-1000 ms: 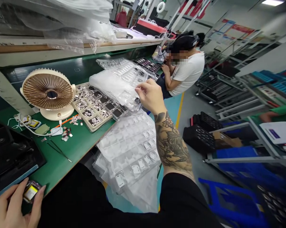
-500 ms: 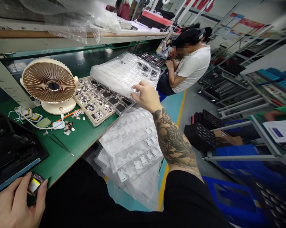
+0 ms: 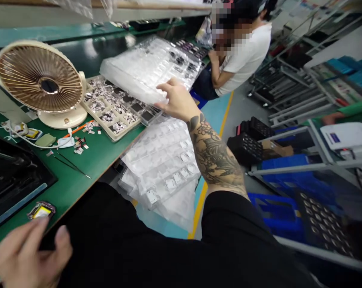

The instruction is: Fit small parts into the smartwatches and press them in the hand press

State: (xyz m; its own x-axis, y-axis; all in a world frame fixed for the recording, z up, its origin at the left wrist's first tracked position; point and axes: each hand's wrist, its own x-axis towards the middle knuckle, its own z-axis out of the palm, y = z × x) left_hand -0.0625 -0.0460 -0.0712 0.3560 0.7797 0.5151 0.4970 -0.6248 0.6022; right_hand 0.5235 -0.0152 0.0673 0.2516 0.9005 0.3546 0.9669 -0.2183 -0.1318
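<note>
- Left hand (image 3: 31, 253): fingers parted, just beside yellow-centred device (image 3: 43, 211) on bench (image 3: 63, 182).
- Right hand (image 3: 178, 100): at near edge of plastic trays (image 3: 139, 70); grip cannot be told.
- Plastic trays partly overlap compartmented box (image 3: 127, 130).

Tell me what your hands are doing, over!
Right hand at edge of clear trays, grip unclear. Left hand open near small device. Fan beside parts box.

I find no legible text, number, brand or sign. The dark label (image 3: 334, 138) on the white unit (image 3: 355, 132) at right is too blurred to read.
</note>
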